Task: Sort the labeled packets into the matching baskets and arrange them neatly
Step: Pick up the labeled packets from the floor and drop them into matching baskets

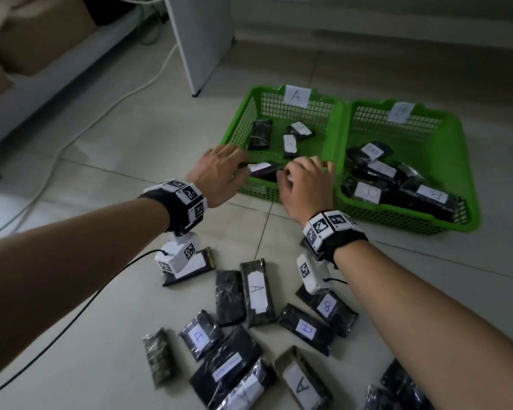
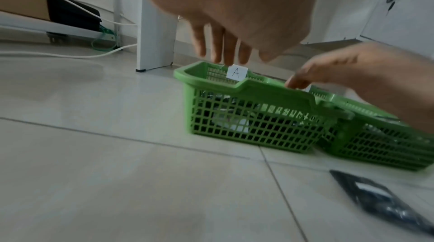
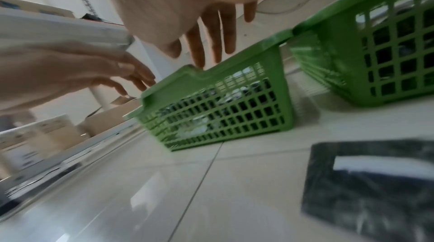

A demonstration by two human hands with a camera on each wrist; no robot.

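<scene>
Black packet [image 1: 262, 170] with white label sits at near edge of green basket A [image 1: 243, 119], between both hands. Left hand [image 1: 216, 173] spread, fingertips at packet's left end. Right hand [image 1: 305, 184] loosely open at its right end; contact unclear. Basket B [image 1: 456, 137] adjoins right. Loose packets [image 1: 256, 291] on floor [image 1: 101, 143].
</scene>
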